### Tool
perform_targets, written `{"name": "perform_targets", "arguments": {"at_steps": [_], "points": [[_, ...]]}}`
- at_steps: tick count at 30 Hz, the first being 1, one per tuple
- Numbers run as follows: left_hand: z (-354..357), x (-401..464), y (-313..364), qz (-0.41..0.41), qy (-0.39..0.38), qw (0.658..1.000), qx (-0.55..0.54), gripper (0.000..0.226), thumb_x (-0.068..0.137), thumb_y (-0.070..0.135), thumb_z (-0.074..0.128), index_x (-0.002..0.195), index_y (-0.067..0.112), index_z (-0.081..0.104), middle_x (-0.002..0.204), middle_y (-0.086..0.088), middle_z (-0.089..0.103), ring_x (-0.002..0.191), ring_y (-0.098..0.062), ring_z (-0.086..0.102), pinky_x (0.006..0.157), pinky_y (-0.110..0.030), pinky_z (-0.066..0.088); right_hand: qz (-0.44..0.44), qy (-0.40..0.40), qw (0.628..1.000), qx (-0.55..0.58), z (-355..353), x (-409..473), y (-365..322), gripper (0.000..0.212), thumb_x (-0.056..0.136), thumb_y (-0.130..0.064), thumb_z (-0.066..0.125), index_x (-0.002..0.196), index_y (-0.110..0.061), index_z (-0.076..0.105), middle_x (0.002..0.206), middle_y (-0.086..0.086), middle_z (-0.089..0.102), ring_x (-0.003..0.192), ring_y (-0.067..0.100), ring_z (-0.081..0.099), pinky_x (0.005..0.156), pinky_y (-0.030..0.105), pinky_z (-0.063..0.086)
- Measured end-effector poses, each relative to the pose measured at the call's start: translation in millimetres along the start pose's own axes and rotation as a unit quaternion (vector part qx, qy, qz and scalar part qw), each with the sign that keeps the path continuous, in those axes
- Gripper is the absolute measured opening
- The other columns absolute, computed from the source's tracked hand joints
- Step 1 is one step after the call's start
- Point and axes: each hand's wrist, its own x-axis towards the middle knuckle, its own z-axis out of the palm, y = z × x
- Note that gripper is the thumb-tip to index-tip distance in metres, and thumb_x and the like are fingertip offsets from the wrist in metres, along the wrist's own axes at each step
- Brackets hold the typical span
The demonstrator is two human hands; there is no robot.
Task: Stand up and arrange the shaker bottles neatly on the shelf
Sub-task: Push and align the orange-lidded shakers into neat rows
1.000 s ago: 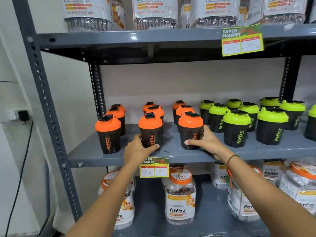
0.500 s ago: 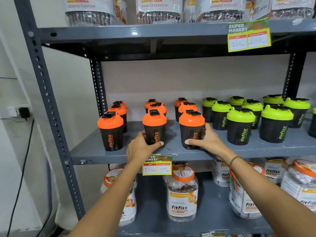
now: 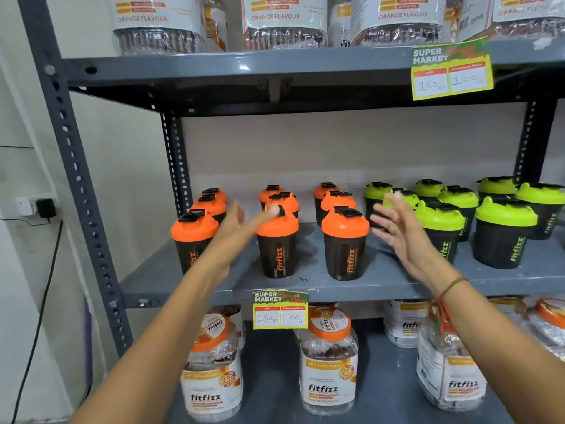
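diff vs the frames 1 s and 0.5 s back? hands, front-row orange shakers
Both hands let go. The left hand has lifted off the middle front orange-lidded black shaker bottle and hangs open at lid height; the right hand has left the right front orange-lidded shaker bottle and moved right, open, before the green-lidded black shaker bottles. All bottles stay upright, rows unchanged on the grey metal shelf.

Both hands were motion-blurred, the left hand (image 3: pixel 241 223) smearing across the lid of the orange shaker (image 3: pixel 277 244) behind its fingertips. The left forearm hid the lower body of the leftmost orange shaker (image 3: pixel 193 232). The right hand (image 3: pixel 397 231) covered part of a green shaker (image 3: pixel 440 231) behind it. The jars (image 3: pixel 157 22) above both hands were cut off by the top edge.
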Motion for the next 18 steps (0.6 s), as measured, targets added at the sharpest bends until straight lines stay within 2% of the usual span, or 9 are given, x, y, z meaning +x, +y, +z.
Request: {"name": "perform_targets", "arguments": {"at_steps": [3, 5, 8, 10, 12, 14, 18], "points": [[-3, 32, 29, 0.040, 0.070, 0.996, -0.050, 0.096, 0.070, 0.068, 0.063, 0.148, 0.026, 0.025, 0.154, 0.002, 0.031, 0.137, -0.016, 0.033, 0.100, -0.031, 0.026, -0.021, 0.068, 0.995, 0.073, 3, 28, -26, 0.047, 0.091, -0.056, 0.048, 0.128, -0.027, 0.056, 0.138, 0.004, 0.056, 0.112, 0.011, 0.059, 0.090, 0.029, 0.048], [-3, 55, 37, 0.050, 0.081, 0.995, -0.019, 0.072, 0.083, 0.053, 0.061, 0.143, 0.024, 0.035, 0.148, 0.000, 0.040, 0.132, -0.017, 0.040, 0.102, -0.031, 0.030, -0.026, 0.098, 0.994, 0.044, 8, 51, -34, 0.028, 0.096, -0.038, 0.051, 0.121, -0.028, 0.059, 0.136, 0.004, 0.058, 0.113, 0.014, 0.059, 0.085, 0.026, 0.046], [2, 85, 38, 0.039, 0.043, 0.994, 0.089, 0.052, 0.088, 0.035, 0.060, 0.137, 0.022, 0.046, 0.143, -0.001, 0.046, 0.128, -0.018, 0.042, 0.095, -0.027, 0.031, -0.020, 0.094, 0.992, -0.082, 13, 86, -39, 0.038, 0.090, -0.021, 0.061, 0.128, -0.024, 0.058, 0.133, 0.004, 0.060, 0.119, 0.017, 0.056, 0.081, 0.023, 0.042], [6, 103, 40, 0.026, 0.004, 0.985, 0.169, 0.050, 0.087, 0.026, 0.062, 0.135, 0.018, 0.048, 0.142, -0.004, 0.048, 0.123, -0.018, 0.044, 0.092, -0.026, 0.032, -0.005, 0.039, 0.980, -0.194, 15, 108, -41, 0.045, 0.088, -0.017, 0.066, 0.132, -0.022, 0.056, 0.138, 0.006, 0.055, 0.122, 0.016, 0.052, 0.089, 0.025, 0.040], [11, 118, 42, 0.006, -0.040, 0.973, 0.225, 0.057, 0.085, 0.017, 0.066, 0.138, 0.014, 0.045, 0.144, -0.008, 0.045, 0.123, -0.017, 0.044, 0.092, -0.024, 0.032, 0.015, -0.051, 0.945, -0.324, 16, 124, -43, 0.052, 0.087, -0.016, 0.069, 0.136, -0.021, 0.054, 0.145, 0.009, 0.047, 0.130, 0.020, 0.046, 0.101, 0.027, 0.037], [16, 131, 42, -0.009, -0.089, 0.958, 0.272, 0.069, 0.081, 0.010, 0.070, 0.142, 0.011, 0.038, 0.148, -0.010, 0.038, 0.132, -0.021, 0.037, 0.095, -0.023, 0.029, 0.046, -0.123, 0.908, -0.398, 18, 134, -42, 0.060, 0.086, -0.012, 0.070, 0.142, -0.019, 0.048, 0.152, 0.014, 0.040, 0.139, 0.023, 0.039, 0.109, 0.030, 0.033], [23, 152, 44, -0.062, -0.162, 0.929, 0.326, 0.082, 0.077, 0.007, 0.073, 0.146, 0.017, 0.029, 0.152, -0.006, 0.030, 0.137, -0.024, 0.031, 0.104, -0.028, 0.026, 0.098, -0.181, 0.867, -0.454, 25, 149, -34, 0.076, 0.084, -0.011, 0.069, 0.151, -0.021, 0.035, 0.151, 0.011, 0.037, 0.138, 0.024, 0.037, 0.107, 0.032, 0.035]]}}
